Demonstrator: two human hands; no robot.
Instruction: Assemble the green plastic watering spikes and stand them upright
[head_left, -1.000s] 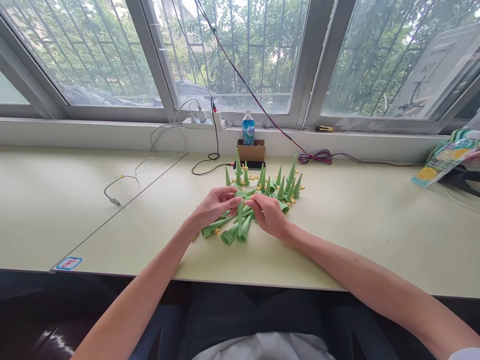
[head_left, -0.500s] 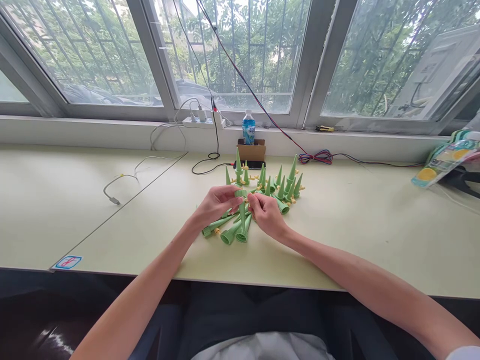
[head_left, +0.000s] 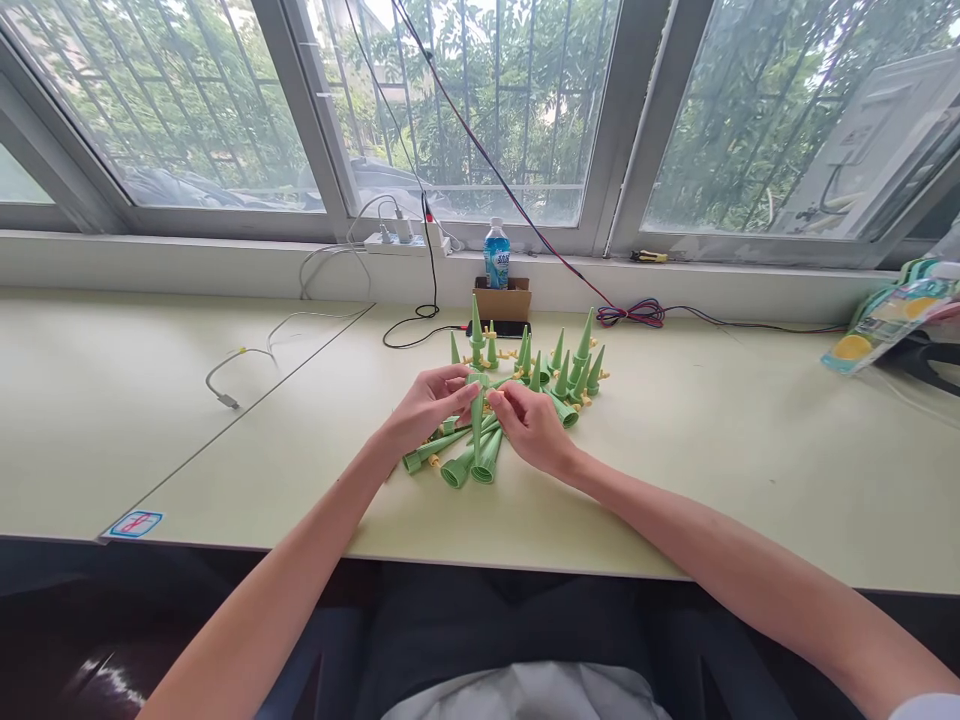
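My left hand (head_left: 429, 408) is closed around the wide top of a green watering spike (head_left: 477, 425), its point hanging down. Close beside it, my right hand (head_left: 538, 428) is pinched at the spike's side, where a bit of yellow shows; the fingers mostly cover what they grip, perhaps a small yellow valve. Beneath the hands lie several loose green spikes (head_left: 455, 473) with open threaded ends toward me. A small yellow valve (head_left: 434, 460) rests among them. Behind, several spikes with yellow valves (head_left: 579, 365) stand point up on their caps.
A blue-labelled bottle (head_left: 496, 258) stands by a small cardboard box (head_left: 502, 298), with a dark phone (head_left: 510, 329) in front. A grey cable (head_left: 225, 398) lies at left, a red-and-blue wire bundle (head_left: 634, 314) at back right. Plastic packaging (head_left: 877, 325) sits at far right.
The held spike has shifted slightly left and turned a little in my left hand. My right fingers have moved a little left along with it.
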